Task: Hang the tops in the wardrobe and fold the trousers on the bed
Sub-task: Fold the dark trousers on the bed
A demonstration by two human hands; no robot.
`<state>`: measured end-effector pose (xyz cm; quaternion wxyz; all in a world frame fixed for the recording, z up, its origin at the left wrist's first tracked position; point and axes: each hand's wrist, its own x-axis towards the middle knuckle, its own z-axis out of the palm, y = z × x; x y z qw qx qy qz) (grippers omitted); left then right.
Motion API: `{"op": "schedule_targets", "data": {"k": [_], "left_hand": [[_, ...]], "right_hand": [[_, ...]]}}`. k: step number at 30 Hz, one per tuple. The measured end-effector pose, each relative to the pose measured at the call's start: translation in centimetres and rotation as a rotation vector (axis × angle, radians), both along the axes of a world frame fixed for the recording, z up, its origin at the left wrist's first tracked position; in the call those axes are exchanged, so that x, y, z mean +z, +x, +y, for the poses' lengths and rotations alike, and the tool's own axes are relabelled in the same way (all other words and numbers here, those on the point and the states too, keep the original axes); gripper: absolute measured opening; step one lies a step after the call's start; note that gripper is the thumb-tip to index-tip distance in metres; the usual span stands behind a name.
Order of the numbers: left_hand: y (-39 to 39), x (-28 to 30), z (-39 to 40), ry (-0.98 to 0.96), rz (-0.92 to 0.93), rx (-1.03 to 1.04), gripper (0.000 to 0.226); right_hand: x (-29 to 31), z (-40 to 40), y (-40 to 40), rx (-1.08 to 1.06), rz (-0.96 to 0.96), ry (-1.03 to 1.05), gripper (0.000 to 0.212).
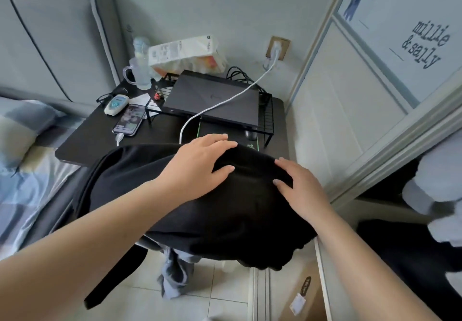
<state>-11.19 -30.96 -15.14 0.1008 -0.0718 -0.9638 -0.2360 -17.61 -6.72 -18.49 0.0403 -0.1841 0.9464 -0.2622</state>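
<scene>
A black garment (220, 220) lies draped over what seems to be a chair back in front of me, its cloth hanging down on the left. My left hand (200, 163) rests flat on its top with fingers spread. My right hand (300, 190) lies on the garment's right side, fingers apart and pressing the cloth. A grey-blue piece of clothing (175, 275) hangs below the black one toward the floor. The wardrobe (425, 235) stands open at the right, with dark and white clothes inside. The bed (25, 170) with a checked cover is at the left.
A black desk (100, 140) behind the garment carries a closed laptop (212, 98) on a wire stand, a phone (128, 119), a white cable (225, 100), a mouse (250, 134), a plastic mug (140, 73) and a tissue pack (185, 53). A cardboard box (305, 298) sits on the tiled floor.
</scene>
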Motion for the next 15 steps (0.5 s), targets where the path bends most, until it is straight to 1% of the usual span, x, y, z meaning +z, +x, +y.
{"op": "schedule_targets", "data": {"k": [3,6,8,9,11,13,15], "left_hand": [[-3.7,0.1,2.2,-0.156,-0.093,-0.043,0.054],[-6.9,0.2,3.6,-0.289,-0.275,-0.037,0.058],[-7.9,0.3,4.4,-0.321,-0.314,-0.03,0.049],[-8.1,0.3,4.8,-0.311,-0.273,-0.028,0.04],[-7.4,0.4,5.0,-0.237,-0.129,-0.02,0.026],[-6.2,0.9,4.7,-0.16,0.031,-0.019,0.021],[-5.2,1.9,4.2,-0.11,0.149,-0.029,0.018]], "right_hand": [[-0.5,1.7,-3.3,0.099,-0.034,0.187,0.058],[-1.0,2.6,-5.5,0.166,-0.086,0.286,0.064],[-1.3,3.0,-6.5,0.189,-0.126,0.3,0.064],[-1.5,3.2,-6.9,0.195,-0.142,0.281,0.063],[-1.6,3.2,-7.1,0.212,-0.149,0.194,0.055],[-1.7,3.5,-7.1,0.233,-0.129,0.13,0.04],[-1.4,4.1,-7.2,0.237,-0.119,0.14,0.026]]}}
